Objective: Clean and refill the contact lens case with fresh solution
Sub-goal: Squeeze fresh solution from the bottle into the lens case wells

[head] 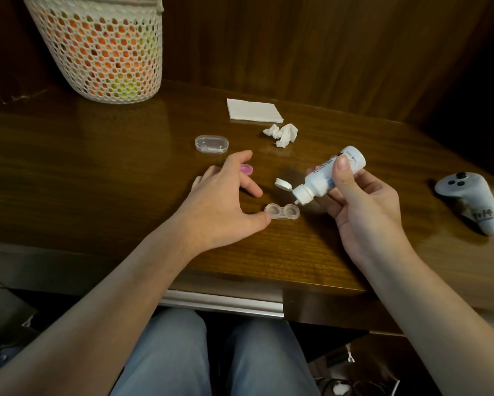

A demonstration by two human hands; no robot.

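A clear two-well contact lens case (282,212) lies uncapped on the wooden table (97,172). My right hand (363,207) grips a white solution bottle (330,175), tilted down to the left, flip cap open, its nozzle just above the case's right well. My left hand (223,201) rests on the table with fingers spread, its thumb tip touching the case's left end. A pink cap (247,169) lies just behind my left fingers, partly hidden.
A clear plastic box (211,143) sits behind my left hand. A folded white tissue (254,110) and a crumpled one (281,134) lie further back. A mesh basket (103,47) stands at the back left. A white controller (473,205) lies at the right.
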